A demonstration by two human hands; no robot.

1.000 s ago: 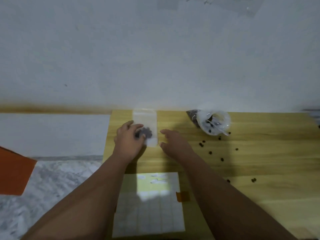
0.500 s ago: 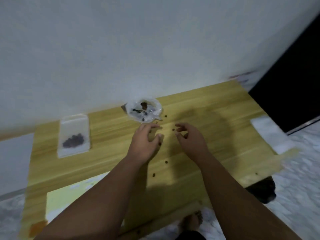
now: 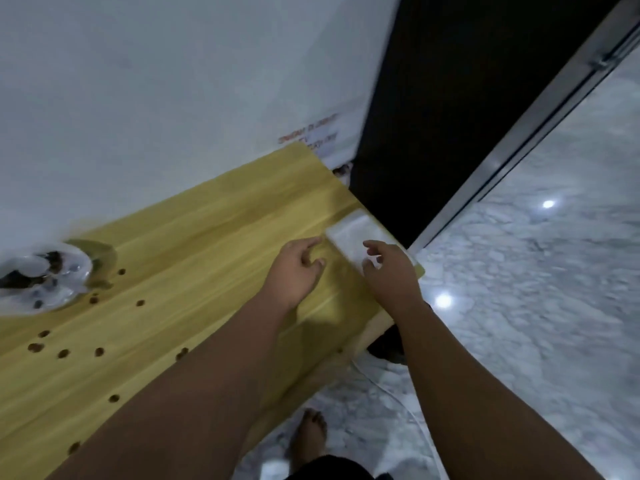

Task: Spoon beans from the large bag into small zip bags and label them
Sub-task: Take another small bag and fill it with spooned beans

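Small zip bags (image 3: 350, 236): flat at far right corner of table (image 3: 207, 237), long axis along its right edge. Right hand (image 3: 391, 277) nearer, fingers loosely bent over near end, nothing gripped. Left hand (image 3: 294, 271) just beside, leftward, relaxed, empty.

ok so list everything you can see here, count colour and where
table: one, yellow wood, against the wall
large bag: one, clear with dark beans inside, table's far left
loose beans: about ten, brown, scattered over table's left half
zip bags: clear, count unclear, table's right end
wall: white, behind table
doorway: one, dark, right of wall
floor: grey-white marble, right of and below table
foot: one, bare, on floor
left hand: empty, fingers loosely curled, beside zip bags
right hand: fingertips on zip bags
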